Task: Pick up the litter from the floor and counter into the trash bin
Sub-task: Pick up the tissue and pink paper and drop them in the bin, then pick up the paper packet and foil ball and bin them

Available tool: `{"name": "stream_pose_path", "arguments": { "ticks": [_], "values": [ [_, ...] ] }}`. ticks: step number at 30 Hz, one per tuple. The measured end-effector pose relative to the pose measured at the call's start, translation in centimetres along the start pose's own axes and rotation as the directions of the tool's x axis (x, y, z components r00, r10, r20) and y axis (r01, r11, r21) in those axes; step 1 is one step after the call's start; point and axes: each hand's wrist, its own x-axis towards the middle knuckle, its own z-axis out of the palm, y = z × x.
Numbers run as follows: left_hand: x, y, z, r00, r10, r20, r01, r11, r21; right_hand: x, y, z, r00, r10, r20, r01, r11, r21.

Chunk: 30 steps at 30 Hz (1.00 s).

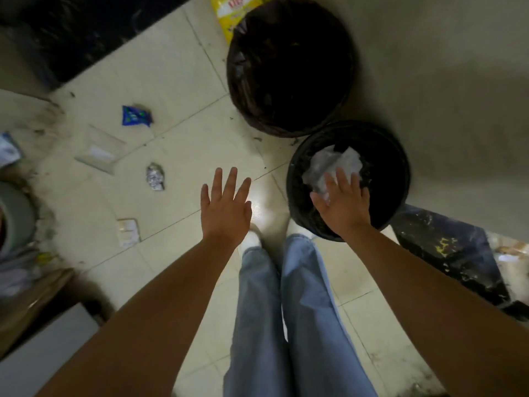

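A small black-lined trash bin (392, 179) stands on the floor by the wall, with crumpled white plastic litter (332, 164) inside. My right hand (343, 202) hovers over it, fingers spread, above the white litter. My left hand (226, 207) is open and flat above the tiles, holding nothing. On the floor to the left lie a blue wrapper (136, 116), a crumpled silver foil wrapper (156, 177), a clear plastic packet (100, 151) and a pale paper scrap (128, 232).
A larger black-lined bin (289, 67) stands behind the small one, with a yellow bag (232, 12) beside it. A dark paint-spattered object (449, 253) sits at the right. Clutter and a cardboard box (31, 305) line the left edge. My legs in blue jeans (286, 310) stand below.
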Motion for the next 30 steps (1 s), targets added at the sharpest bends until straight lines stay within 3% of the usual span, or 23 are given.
{"name": "stream_pose_path", "arguments": {
  "ticks": [7, 12, 21, 27, 30],
  "values": [
    [-4.4, -14.1, 0.8, 0.952, -0.288, -0.104, 0.264, 0.945, -0.194, -2.3, -16.0, -1.0, 0.927, -0.363, -0.090, 0.330, 0.907, -0.260],
    [-6.4, -26.6, 4.7, 0.905, -0.421, -0.057, 0.387, 0.873, -0.297, -2.1, -29.2, 3.2, 0.880, -0.474, -0.033, 0.431, 0.825, -0.364],
    [-4.9, -45.2, 16.4, 0.841, -0.528, 0.117, 0.530, 0.762, -0.372, 1.9, -44.4, 15.1, 0.900, -0.435, 0.034, 0.402, 0.795, -0.454],
    [2.5, -48.9, 24.5, 0.762, -0.529, 0.374, 0.643, 0.545, -0.538, 10.1, -48.0, 23.9, 0.937, -0.341, 0.070, 0.341, 0.857, -0.387],
    [7.2, -49.5, 29.8, 0.747, -0.507, 0.431, 0.661, 0.488, -0.571, 16.1, -49.1, 28.3, 0.965, -0.259, 0.052, 0.261, 0.905, -0.335]
  ]
}}
